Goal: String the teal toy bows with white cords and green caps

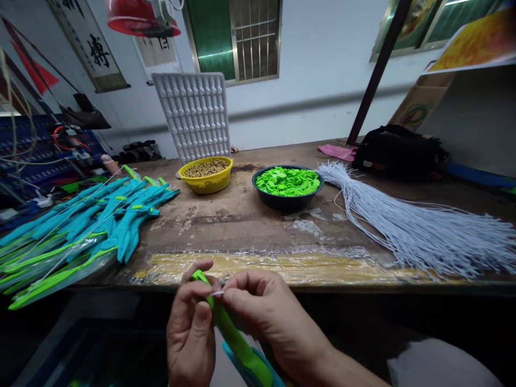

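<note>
My left hand (pixel 192 328) is closed round the upper end of a green and blue plastic piece (pixel 234 334), just in front of the table's near edge. The piece slants down to the right, its lower part running out of view. My right hand (pixel 268 309) pinches a short white cord end (pixel 218 293) between thumb and forefinger, right beside the green tip. The rest of that cord is hidden by the fingers.
On the table (pixel 226 226) stand a yellow bowl of rings (pixel 207 181) and a dark bowl of green pieces (pixel 287 201). White cords (pixel 419 226) lie right, blue and green pieces (pixel 116 215) left. Behind are a grey tray (pixel 195 115) and a black bag (pixel 399 153).
</note>
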Available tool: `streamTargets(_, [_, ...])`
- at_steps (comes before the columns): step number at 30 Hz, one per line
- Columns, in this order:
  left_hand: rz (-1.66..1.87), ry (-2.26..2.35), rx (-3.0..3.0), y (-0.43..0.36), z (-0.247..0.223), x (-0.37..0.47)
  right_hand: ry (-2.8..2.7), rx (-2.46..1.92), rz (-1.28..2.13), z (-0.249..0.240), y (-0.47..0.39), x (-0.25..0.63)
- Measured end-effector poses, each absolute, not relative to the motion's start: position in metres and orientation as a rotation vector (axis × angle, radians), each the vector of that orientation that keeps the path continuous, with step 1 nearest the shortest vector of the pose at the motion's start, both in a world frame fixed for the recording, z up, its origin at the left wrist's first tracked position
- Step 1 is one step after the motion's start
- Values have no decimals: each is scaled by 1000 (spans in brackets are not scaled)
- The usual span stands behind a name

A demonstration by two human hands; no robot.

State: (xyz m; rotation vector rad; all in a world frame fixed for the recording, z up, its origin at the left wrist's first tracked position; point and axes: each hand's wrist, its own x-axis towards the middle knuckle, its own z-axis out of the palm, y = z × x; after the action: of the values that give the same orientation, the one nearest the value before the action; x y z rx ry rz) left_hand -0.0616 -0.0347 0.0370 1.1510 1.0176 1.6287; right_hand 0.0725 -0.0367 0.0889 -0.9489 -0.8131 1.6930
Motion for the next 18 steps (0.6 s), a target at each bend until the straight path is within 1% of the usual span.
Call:
streamTargets(3, [1672, 762, 880, -30, 39, -58, -1004, -970, 1622, 97, -34, 81])
streamTargets(7, [1561, 640, 735, -23, 36, -54, -1165, -1034, 1434, 97, -32, 82])
streamTargets(9, [1503, 557, 680, -23, 33, -51, -1281, -1026, 1275, 96, -31, 80])
streamTargets(12, [1449, 393, 570, -26, 29, -45, -1501, -940, 911, 92, -33, 78])
streamTargets(14, [1424, 236, 497, -26, 28, -42, -1601, -875, 757, 90, -36, 79])
streamTargets(18, [1391, -54, 469, -22, 23, -42, -1682, -764, 739, 85, -40, 80])
